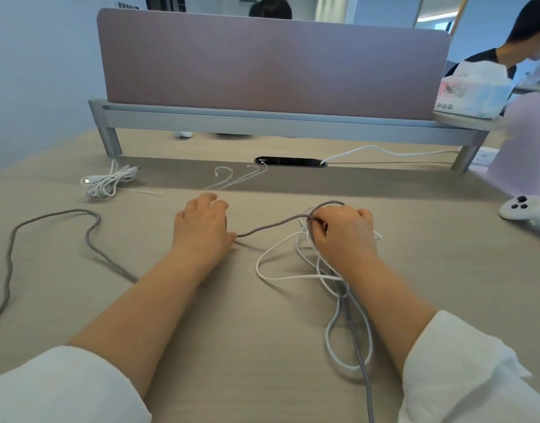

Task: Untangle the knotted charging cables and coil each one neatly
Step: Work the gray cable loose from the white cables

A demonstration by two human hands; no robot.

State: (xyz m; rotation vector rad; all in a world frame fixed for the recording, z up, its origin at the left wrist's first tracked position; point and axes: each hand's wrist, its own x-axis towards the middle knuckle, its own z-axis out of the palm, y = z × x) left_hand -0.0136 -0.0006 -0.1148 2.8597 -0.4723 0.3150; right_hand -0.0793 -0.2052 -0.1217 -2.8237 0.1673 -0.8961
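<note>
Left hand (pixel 201 227) knuckles up, fingers curled, holds the grey cable (pixel 271 225) where it comes out at the thumb. Right hand (pixel 342 236) also curled, fingertips pinch the same grey cable, and a loop of it arches over the knuckles. The stretch between the hands is pulled straight, just off the bench (pixel 247 331). Grey cable count: one. Its left run passes under the left forearm and swings wide to the bench's left edge; its other run drops beside the right forearm to the bottom edge. The white cable (pixel 277 265) lies in loose loops under and around the right hand, crossed with the grey one; the right wrist hides the crossing, so cannot tell whether it is knotted. Far left: one bundled white cable (pixel 107 183), apart from the tangle. Beyond the hands: one thin white lead (pixel 238 178) in the shadow strip, touching neither hand. One black cable port (pixel 290 161) behind it, with one more white cord (pixel 384 151) running out to the right. One white game controller (pixel 525 209) at the right edge. One pink divider panel (pixel 262 62) on a grey frame closes the back, a tissue box (pixel 473 93) at its right end. Two people beyond it.
</note>
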